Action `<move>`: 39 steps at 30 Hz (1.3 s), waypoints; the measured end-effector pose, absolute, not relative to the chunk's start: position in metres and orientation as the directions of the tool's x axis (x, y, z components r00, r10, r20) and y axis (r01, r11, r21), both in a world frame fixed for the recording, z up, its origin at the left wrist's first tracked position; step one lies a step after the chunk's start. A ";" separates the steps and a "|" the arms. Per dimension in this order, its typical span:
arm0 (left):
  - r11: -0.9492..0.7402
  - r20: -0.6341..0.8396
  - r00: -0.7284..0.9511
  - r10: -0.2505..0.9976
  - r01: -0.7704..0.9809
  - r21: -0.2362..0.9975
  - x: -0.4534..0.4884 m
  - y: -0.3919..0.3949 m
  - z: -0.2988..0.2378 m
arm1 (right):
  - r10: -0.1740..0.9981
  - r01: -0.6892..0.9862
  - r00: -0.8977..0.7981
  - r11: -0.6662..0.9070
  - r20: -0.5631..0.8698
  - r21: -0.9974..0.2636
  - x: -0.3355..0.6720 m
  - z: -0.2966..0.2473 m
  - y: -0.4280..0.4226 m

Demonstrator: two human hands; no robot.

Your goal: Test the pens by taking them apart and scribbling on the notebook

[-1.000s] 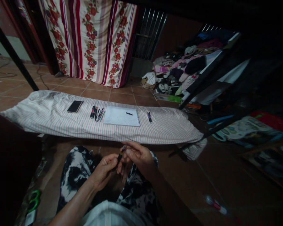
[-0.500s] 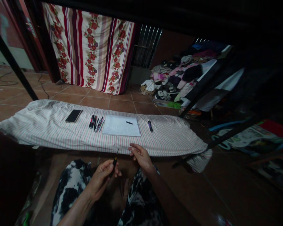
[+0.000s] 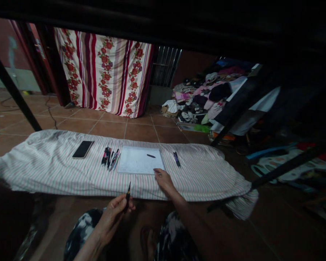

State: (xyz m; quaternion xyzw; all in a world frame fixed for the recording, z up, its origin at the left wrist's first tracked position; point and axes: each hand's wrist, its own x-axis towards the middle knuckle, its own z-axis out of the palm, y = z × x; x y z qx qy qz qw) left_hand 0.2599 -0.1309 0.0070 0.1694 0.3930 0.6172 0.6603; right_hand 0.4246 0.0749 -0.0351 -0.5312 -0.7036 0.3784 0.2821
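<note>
My left hand (image 3: 115, 210) is closed around a dark pen (image 3: 128, 195), held upright in front of the cloth's near edge. The pen has a yellowish band and a thin tip pointing up. My right hand (image 3: 164, 180) reaches over the near right corner of a spiral notebook (image 3: 136, 165), fingers stretched out and holding nothing that I can see. Whether its fingertips touch the page is unclear. On the page lies a short black pen part or pen (image 3: 151, 156). To the notebook's left is a group of several pens (image 3: 109, 158); to its right are two dark purple pens (image 3: 176, 159).
A striped cloth (image 3: 203, 177) covers the low surface under these things. A phone (image 3: 83, 149) lies at the left. Dark bars (image 3: 13, 87) frame both sides. Beyond, a floral curtain (image 3: 105, 72) hangs, and clothes (image 3: 206, 94) are heaped on the tiled floor.
My right hand has moved forward from the cloth's near edge to the notebook's corner. My left hand still holds the pen, slightly lower left. The camera view has tilted upward.
</note>
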 end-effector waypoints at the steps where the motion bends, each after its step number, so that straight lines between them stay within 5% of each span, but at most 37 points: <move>1: 0.182 -0.312 -0.068 0.948 -0.689 0.701 0.258 -0.128 0.006 | 0.961 0.559 -0.277 0.175 0.016 -0.810 0.423 -0.036 0.084; 13: 0.223 -0.365 -0.097 0.926 -0.641 0.735 0.246 -0.107 -0.007 | 0.949 0.736 -0.291 0.304 0.123 -0.605 0.389 -0.042 0.151; 26: 0.150 -0.227 -0.072 0.971 -0.557 0.817 0.254 -0.088 -0.036 | 0.953 0.852 -0.297 0.294 0.062 -0.433 0.373 -0.048 0.179; 39: 0.160 -0.245 -0.085 0.966 -0.546 0.823 0.259 -0.083 -0.046 | 0.954 0.907 -0.298 0.285 0.006 -0.309 0.376 -0.042 0.168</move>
